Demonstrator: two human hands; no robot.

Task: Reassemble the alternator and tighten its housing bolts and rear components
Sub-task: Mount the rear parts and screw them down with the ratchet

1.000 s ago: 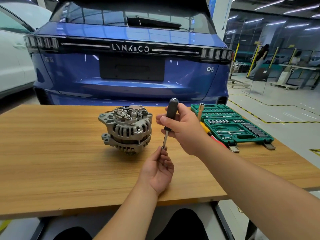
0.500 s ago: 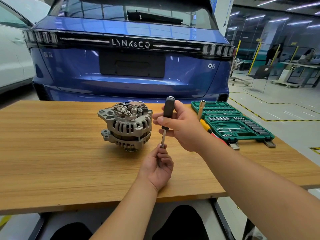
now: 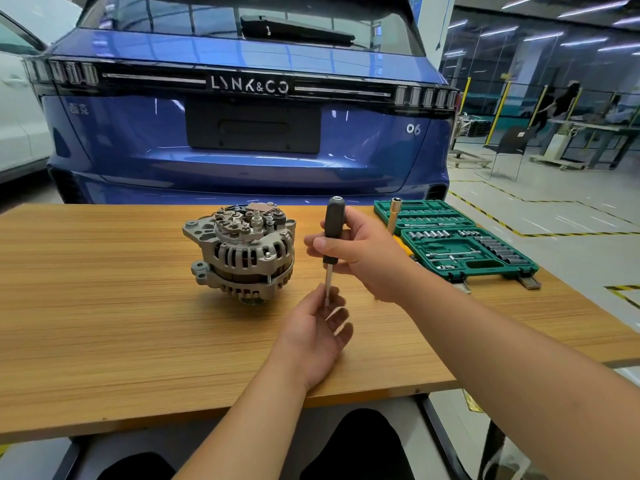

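Alternator (image 3: 242, 251) left of green socket case (image 3: 460, 244).

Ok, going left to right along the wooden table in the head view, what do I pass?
alternator → driver handle gripped by the right hand → upright socket extension → open green socket set case

Alternator (image 3: 242, 252) matt cast metal; table (image 3: 104, 323) grained wood; screwdriver (image 3: 333, 233) handle matt black.

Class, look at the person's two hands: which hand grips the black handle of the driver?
The right hand wraps the black handle of the driver. The left hand is lower, its fingers only at the bare metal tip.
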